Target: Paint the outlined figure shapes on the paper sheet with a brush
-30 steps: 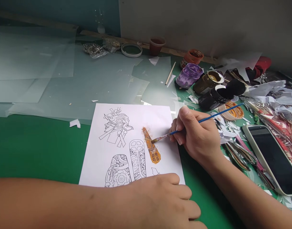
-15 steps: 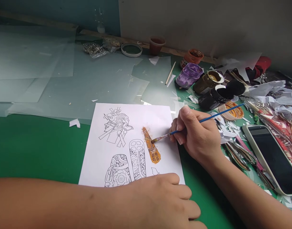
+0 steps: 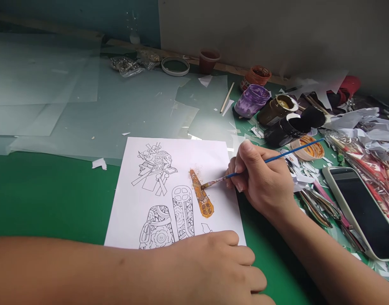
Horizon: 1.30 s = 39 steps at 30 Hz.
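A blue-handled paintbrush (image 3: pixel 278 157) is pinched in my right hand (image 3: pixel 264 180). Its bristles touch the middle of a narrow orange-brown painted shape (image 3: pixel 201 195) on a white sheet of paper (image 3: pixel 118 220). Black line drawings cover other parts of the sheet: a figure (image 3: pixel 156 165) at upper left, a long patterned shape (image 3: pixel 183 212) and a rounded flowered one (image 3: pixel 159 226). My left hand (image 3: pixel 224 271) lies flat across the sheet's lower edge, fingers a little apart, hiding part of the drawings.
Open paint jars, purple (image 3: pixel 251 101), orange-brown (image 3: pixel 257 76) and black (image 3: pixel 283 131), stand at back right near a paint-smeared lid (image 3: pixel 310 148). A phone (image 3: pixel 361 212), tweezers (image 3: pixel 318 207) and paper scraps lie right. Translucent sheets (image 3: pixel 118 110) cover the back left of the green table (image 3: pixel 54 190).
The brush tip has shifted very slightly left on the painted shape. My left hand stays where it was.
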Motion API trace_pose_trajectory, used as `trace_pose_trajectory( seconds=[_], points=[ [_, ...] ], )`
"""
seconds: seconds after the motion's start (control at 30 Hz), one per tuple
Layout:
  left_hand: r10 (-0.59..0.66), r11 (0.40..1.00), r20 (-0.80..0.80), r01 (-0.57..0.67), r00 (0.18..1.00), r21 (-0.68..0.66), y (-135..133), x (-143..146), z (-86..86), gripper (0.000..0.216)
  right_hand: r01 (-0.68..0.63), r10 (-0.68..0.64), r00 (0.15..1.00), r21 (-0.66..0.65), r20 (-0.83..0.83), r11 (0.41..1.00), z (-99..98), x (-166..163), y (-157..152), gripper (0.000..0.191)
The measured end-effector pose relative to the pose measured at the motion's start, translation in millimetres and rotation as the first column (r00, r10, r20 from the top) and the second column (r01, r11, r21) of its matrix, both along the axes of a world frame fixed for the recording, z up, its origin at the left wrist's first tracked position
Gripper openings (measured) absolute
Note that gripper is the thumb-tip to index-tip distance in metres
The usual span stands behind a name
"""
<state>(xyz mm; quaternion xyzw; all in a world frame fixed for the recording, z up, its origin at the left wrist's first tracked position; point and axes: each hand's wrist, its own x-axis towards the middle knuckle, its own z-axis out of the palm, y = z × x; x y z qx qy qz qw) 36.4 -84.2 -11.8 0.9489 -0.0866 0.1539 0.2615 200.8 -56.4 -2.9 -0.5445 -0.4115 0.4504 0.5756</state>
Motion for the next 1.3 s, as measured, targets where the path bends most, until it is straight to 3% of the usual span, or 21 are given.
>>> trace_pose_trajectory(
  seconds=[0.77, 1.1, 1.3],
  points=[
    [-0.004, 1.000, 0.003, 0.004, 1.000, -0.003, 0.6, 0.3, 0.6, 0.004, -0.046, 0.047, 0.998, -0.011, 0.029, 0.999, 1.3, 1.3, 0.0, 0.053],
    [-0.005, 1.000, -0.008, 0.005, 1.000, -0.001, 0.6, 0.6, 0.7, 0.004, -0.026, 0.026, 0.997, 0.001, -0.079, 1.000, 5.9, 2.6, 0.7, 0.050],
    [-0.012, 1.000, -0.017, 0.012, 1.000, -0.004, 1.2, 1.1, 1.7, 0.002, -0.021, 0.022, 0.999, -0.008, 0.023, 1.000, 1.9, 2.4, -0.2, 0.052]
  ],
)
